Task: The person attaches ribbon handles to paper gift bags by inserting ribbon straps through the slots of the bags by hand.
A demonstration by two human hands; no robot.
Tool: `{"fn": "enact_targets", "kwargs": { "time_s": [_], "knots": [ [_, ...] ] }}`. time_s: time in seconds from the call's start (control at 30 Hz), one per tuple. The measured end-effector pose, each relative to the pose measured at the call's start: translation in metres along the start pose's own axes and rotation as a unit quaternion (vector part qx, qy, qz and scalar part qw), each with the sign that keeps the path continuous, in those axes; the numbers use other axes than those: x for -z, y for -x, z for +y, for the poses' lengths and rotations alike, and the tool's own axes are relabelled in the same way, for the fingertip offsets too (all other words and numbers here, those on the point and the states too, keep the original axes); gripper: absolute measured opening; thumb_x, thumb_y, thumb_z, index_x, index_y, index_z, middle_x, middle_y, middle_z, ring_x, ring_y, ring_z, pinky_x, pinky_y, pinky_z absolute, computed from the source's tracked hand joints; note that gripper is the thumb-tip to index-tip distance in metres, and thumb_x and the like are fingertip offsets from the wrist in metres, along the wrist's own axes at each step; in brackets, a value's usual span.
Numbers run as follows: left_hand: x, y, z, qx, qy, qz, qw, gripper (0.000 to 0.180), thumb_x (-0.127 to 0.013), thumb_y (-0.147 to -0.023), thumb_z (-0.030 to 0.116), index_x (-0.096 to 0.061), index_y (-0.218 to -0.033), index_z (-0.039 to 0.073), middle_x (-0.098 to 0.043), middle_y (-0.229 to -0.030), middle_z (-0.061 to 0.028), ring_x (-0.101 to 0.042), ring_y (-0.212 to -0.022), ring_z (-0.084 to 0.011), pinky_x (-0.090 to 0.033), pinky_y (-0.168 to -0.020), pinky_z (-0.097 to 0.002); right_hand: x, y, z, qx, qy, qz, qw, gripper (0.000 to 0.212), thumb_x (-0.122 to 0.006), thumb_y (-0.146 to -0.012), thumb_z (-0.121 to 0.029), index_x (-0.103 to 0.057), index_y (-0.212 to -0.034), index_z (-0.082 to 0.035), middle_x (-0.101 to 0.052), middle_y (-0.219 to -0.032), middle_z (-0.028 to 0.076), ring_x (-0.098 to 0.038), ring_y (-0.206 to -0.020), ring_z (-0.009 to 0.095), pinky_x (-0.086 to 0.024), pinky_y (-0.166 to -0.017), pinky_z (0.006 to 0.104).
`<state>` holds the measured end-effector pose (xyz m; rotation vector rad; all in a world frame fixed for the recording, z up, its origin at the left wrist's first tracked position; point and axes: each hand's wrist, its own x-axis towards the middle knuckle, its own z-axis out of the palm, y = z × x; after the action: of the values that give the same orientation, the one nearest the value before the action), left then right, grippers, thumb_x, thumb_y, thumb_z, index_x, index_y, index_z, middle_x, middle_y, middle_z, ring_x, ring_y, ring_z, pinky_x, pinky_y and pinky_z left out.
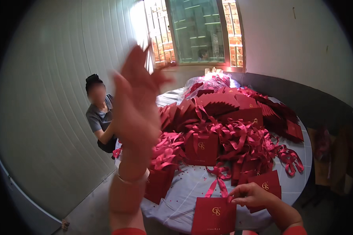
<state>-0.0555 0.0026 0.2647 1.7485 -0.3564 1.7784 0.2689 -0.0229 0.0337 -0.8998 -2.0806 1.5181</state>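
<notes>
My left hand [139,102] is raised close in front of me, its fingers smeared by motion, so whether it holds anything does not show. A pale bangle [133,178] circles that wrist. At the table's near edge my right hand [249,196] is closed, thumb and fingers pinching the top right corner of a dark red paper gift bag [213,223]. A pink-red ribbon handle [217,186] rises from this bag's top edge. Just behind the right hand lies another red bag [273,181], partly covered by the hand.
The round table [298,156] under a pale cloth bears heaped red bags [239,117] with tangled ribbons [243,137]. Clear plastic wrapping [192,86] lies at the back. Another person [100,113] sits at the left. A window [198,31] and cartons [337,160] border the space.
</notes>
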Motion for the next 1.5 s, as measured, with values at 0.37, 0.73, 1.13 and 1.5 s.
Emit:
{"fn": "enact_targets", "kwargs": {
  "time_s": [0.37,0.73,1.13,1.5],
  "knots": [
    [-0.056,-0.067,0.012,0.021,0.060,-0.196,0.978,0.064,-0.020,-0.105,0.041,-0.040,-0.141,-0.007,-0.043,-0.145,-0.0276,-0.049,-0.131,-0.0354,-0.037,-0.110,-0.0464,0.002,-0.004,0.018,-0.082,-0.137,-0.011,0.987,0.028,-0.075,-0.088,-0.013,-0.067,-0.113,-0.003,-0.069,-0.083,0.000,-0.061,-0.065,0.004,-0.049,-0.054,0.0216],
    [0.020,0.108,-0.078,0.208,0.196,0.296,0.911,0.062,-0.027,-0.105,0.051,-0.055,-0.132,0.003,-0.058,-0.135,-0.0184,-0.063,-0.109,-0.0310,-0.050,-0.092,-0.0406,-0.004,-0.002,0.015,-0.052,-0.154,-0.042,0.986,0.026,-0.072,-0.091,-0.014,-0.066,-0.113,-0.003,-0.070,-0.085,0.002,-0.060,-0.065,0.005,-0.047,-0.052,0.0208],
    [-0.057,0.248,-0.082,0.403,-0.360,-0.092,0.837,0.016,-0.066,-0.088,0.010,-0.070,-0.101,0.001,-0.071,-0.088,-0.0142,-0.070,-0.081,-0.0199,-0.053,-0.073,-0.0312,-0.007,-0.005,0.021,-0.024,-0.208,0.022,0.978,0.016,-0.072,-0.089,-0.005,-0.061,-0.100,-0.003,-0.068,-0.074,0.003,-0.062,-0.055,0.007,-0.047,-0.047,0.0204],
    [-0.076,0.240,-0.082,0.449,-0.264,-0.241,0.819,0.033,-0.061,-0.081,0.008,-0.062,-0.114,0.002,-0.067,-0.089,-0.0195,-0.066,-0.084,-0.0356,-0.051,-0.073,-0.0412,-0.002,-0.001,0.002,-0.039,-0.223,0.048,0.973,0.028,-0.076,-0.082,0.003,-0.049,-0.082,-0.006,-0.068,-0.073,0.010,-0.066,-0.056,0.013,-0.053,-0.047,0.0230]
  ]
}}
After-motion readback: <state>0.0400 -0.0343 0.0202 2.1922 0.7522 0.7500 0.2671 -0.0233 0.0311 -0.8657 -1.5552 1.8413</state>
